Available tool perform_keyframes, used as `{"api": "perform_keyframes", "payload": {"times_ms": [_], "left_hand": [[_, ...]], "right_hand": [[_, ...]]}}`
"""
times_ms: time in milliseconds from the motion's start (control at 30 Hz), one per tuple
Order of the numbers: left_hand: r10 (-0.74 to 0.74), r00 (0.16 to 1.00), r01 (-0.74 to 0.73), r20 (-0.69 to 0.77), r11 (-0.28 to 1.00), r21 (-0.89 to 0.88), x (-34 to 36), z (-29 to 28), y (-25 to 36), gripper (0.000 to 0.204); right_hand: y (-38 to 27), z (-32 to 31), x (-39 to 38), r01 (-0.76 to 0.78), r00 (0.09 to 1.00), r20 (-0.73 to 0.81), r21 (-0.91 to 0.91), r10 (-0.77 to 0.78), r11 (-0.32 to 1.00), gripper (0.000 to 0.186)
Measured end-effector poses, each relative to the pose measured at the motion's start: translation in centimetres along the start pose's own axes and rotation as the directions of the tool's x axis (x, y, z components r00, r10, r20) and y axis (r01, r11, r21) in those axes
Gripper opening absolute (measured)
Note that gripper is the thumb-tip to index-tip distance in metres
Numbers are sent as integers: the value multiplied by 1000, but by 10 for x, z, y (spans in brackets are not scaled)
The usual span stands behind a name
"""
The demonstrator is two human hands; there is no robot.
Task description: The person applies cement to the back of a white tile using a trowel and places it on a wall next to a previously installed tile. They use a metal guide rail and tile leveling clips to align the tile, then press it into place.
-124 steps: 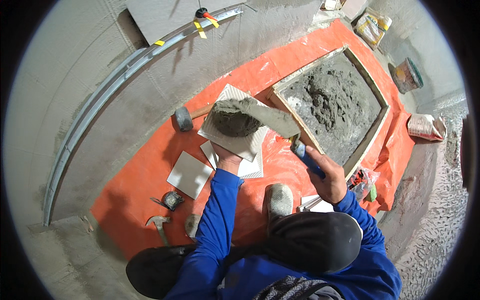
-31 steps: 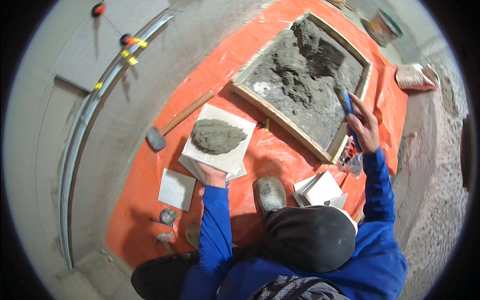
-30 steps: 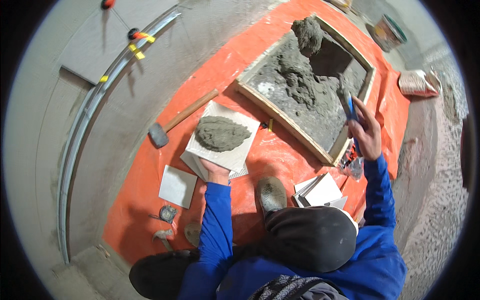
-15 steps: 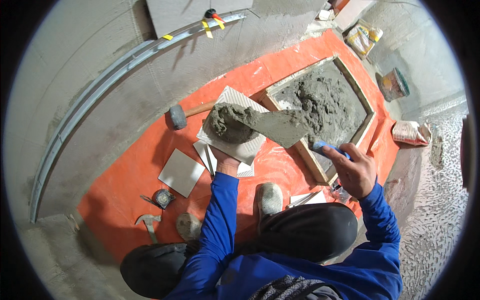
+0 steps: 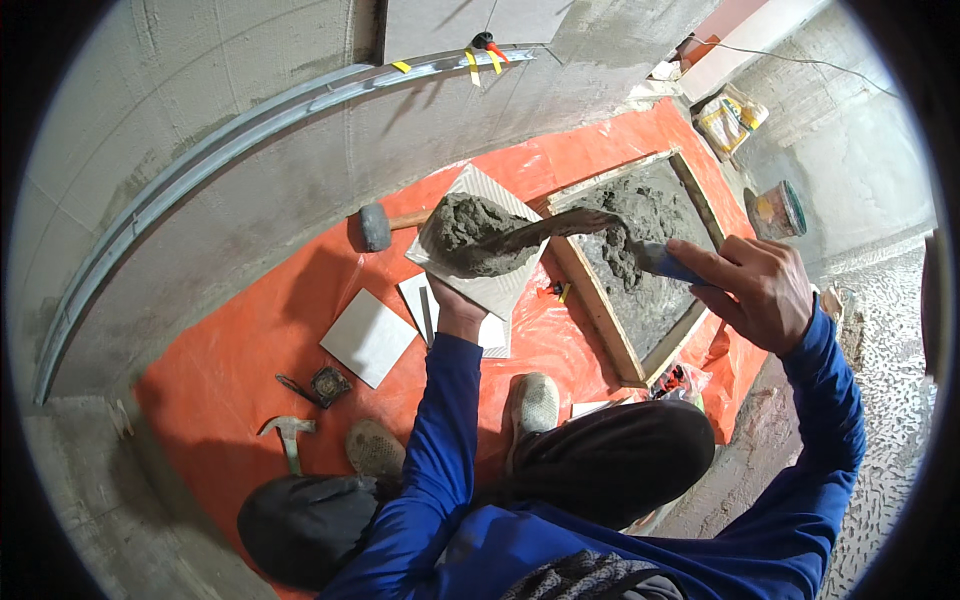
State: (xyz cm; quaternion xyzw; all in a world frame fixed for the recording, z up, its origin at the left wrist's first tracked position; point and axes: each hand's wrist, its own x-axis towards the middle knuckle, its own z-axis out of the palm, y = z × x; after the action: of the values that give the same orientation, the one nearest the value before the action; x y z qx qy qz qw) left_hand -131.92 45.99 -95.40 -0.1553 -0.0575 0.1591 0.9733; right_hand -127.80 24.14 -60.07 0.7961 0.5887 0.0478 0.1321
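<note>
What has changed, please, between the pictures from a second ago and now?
The right hand has brought the trowel leftward from the wooden-framed tray to the tile, where it meets the mortar, now lumpier. Nothing was newly gripped or released: the left hand still supports the tile; the mallet and claw hammer still lie on the orange sheet.

A ridged tile (image 5: 500,290) conceals the left hand's (image 5: 457,310) fingers and the end of a mallet's (image 5: 375,228) handle; mortar (image 5: 468,222) obscures the trowel's (image 5: 562,224) tip, a knee (image 5: 300,525) blocks the hammer's (image 5: 289,430) lower handle, and the upper edge crops a wall panel (image 5: 450,30)
</note>
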Motion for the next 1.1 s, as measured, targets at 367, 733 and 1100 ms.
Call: {"api": "perform_keyframes", "payload": {"times_ms": [367, 733, 1100], "left_hand": [[45, 996, -32, -82, 988, 150, 2, 16, -7, 71], [123, 989, -98, -85, 962, 255, -2, 26, 4, 74], [212, 975, -189, -67, 948, 255, -1, 21, 14, 70]], "right_hand": [[11, -8, 71, 100, 991, -53, -332, -125, 938, 37], [-7, -28, 68, 87, 996, 46, -319, -76, 944, 22], [-5, -23, 73, -30, 985, 162, -187, 61, 982, 32]]}}
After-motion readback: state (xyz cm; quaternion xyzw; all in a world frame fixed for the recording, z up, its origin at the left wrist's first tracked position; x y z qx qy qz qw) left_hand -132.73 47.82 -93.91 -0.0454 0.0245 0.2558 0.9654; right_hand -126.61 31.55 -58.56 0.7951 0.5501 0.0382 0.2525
